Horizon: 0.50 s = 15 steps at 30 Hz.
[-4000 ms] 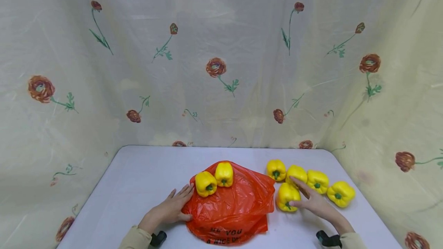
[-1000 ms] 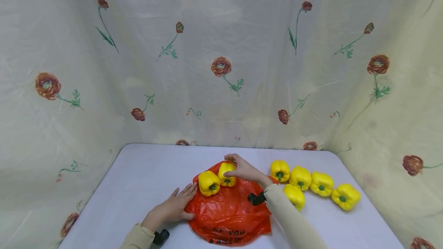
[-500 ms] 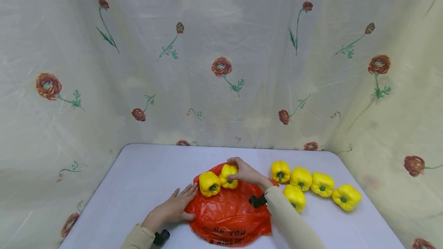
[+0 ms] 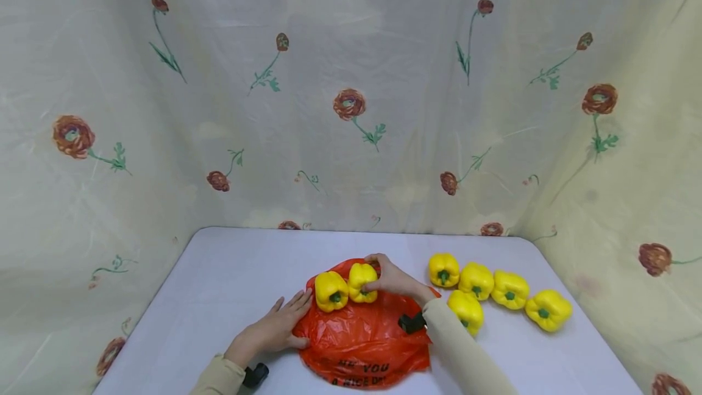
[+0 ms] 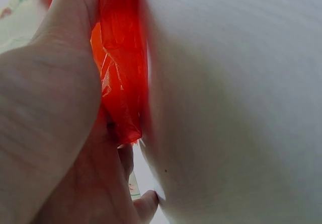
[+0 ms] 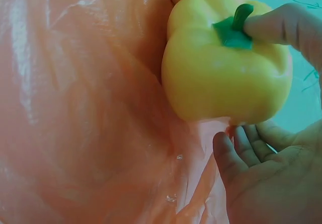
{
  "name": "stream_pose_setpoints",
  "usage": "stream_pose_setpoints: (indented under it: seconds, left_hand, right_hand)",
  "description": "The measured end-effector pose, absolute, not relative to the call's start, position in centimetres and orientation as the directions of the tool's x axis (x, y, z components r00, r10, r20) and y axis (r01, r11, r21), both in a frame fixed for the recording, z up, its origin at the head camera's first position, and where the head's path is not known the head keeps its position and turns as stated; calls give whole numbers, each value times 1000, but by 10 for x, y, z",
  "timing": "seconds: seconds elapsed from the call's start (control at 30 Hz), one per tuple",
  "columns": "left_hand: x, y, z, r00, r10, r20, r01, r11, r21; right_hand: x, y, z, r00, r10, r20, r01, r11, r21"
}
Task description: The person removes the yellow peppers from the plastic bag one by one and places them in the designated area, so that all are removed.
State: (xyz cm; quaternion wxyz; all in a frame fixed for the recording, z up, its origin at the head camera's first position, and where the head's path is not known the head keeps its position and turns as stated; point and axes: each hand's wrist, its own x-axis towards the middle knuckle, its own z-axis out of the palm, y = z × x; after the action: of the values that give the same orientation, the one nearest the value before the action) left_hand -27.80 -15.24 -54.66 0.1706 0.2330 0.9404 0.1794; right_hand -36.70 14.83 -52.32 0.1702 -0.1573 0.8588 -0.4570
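Observation:
A red plastic bag [image 4: 362,328] with black lettering lies flat on the table, with two yellow bell peppers on its far part. My right hand [image 4: 392,276] holds the right-hand bell pepper [image 4: 362,282] from its right side. In the right wrist view, the thumb is at the green stem of that bell pepper [image 6: 221,83] and the fingers curl beneath it, some tips hidden. The other bell pepper [image 4: 331,291] sits just to its left. My left hand [image 4: 276,325] rests on the bag's left edge, fingers stretched; the left wrist view shows the bag [image 5: 121,58] beside the thumb.
Several more yellow bell peppers stand on the white table [image 4: 247,261] to the right of the bag. The nearest bell pepper [image 4: 466,311] is close beside the right sleeve [image 4: 460,346]. A flowered curtain [image 4: 395,200] hangs behind and on both sides.
The right hand has come left from a bell pepper on the right to the one on the bag. That bell pepper has slid slightly nearer and right. The left hand stays put.

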Motion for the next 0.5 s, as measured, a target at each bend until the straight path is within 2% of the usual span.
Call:
stream_pose_setpoints:
  seconds: [0.23, 0.5]
  left_hand:
    - [-279, -153, -548, -832, 502, -239, 378, 826, 419]
    - [-277, -152, -545, -830, 507, -234, 383, 821, 423]
  right_hand:
    - [-368, 150, -527, -866, -459, -196, -106, 554, -826]
    - [-367, 152, -532, -825, -533, -190, -141, 519, -843]
